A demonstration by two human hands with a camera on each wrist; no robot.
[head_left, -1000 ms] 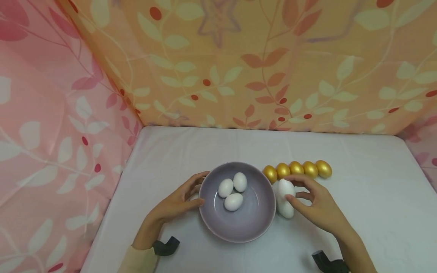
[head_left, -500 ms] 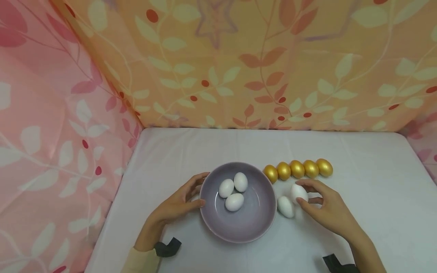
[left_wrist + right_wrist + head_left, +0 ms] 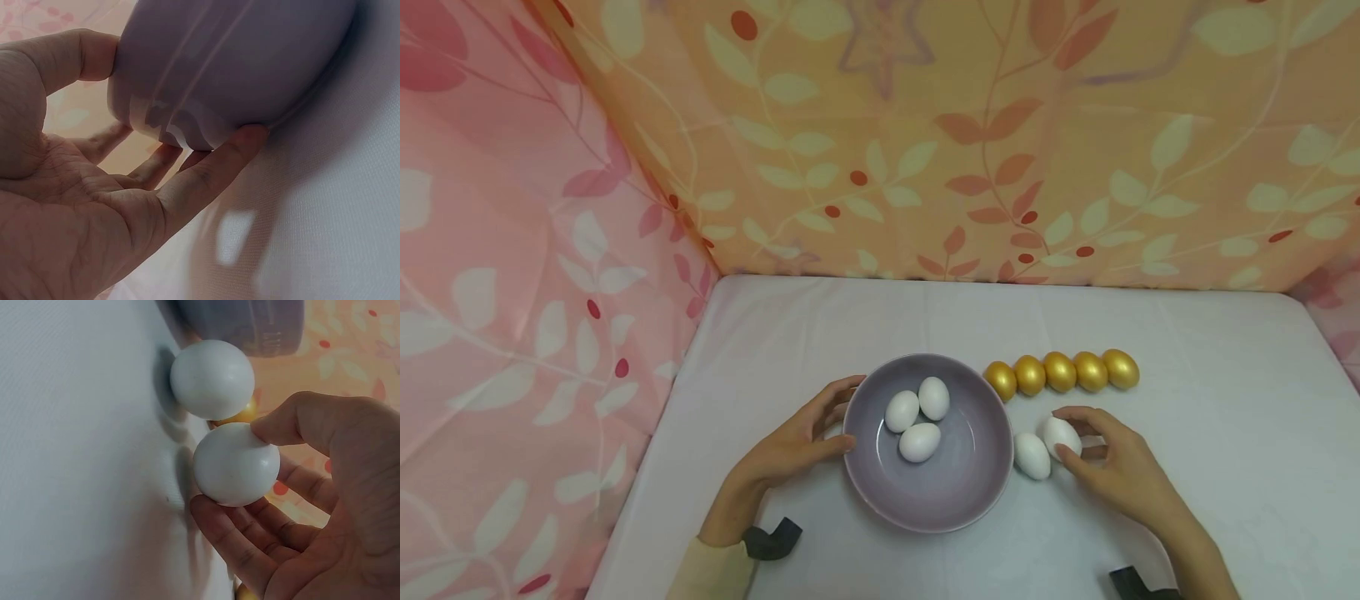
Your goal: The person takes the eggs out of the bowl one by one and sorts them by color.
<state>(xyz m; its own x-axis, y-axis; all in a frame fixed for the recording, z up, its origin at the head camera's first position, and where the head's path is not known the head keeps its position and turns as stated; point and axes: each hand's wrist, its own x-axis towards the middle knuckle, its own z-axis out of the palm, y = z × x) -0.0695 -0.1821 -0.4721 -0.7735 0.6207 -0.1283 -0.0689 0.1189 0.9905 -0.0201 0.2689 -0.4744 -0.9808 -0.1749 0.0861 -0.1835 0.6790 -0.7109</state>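
Note:
In the head view a mauve bowl (image 3: 928,508) holds three white eggs, among them a lower egg (image 3: 920,442). My left hand (image 3: 801,433) holds the bowl's left side, thumb at the rim and fingers spread around the outer wall (image 3: 237,69). Right of the bowl, my right hand (image 3: 1112,462) pinches a white egg (image 3: 1061,437) between thumb and fingers. The right wrist view shows this held egg (image 3: 236,464) close over the white cloth, beside another white egg (image 3: 212,380). That second egg (image 3: 1032,456) lies against the bowl's right side.
Behind the right hand, several golden eggs (image 3: 1060,372) form a row running right from the bowl's back edge. White cloth (image 3: 820,325) covers the table. Patterned orange fabric (image 3: 880,167) rises at the back, pink fabric (image 3: 550,275) at the left.
My right hand has carried its white egg from above the second egg rightward, then lowered it beside that egg. The left hand stays at the bowl.

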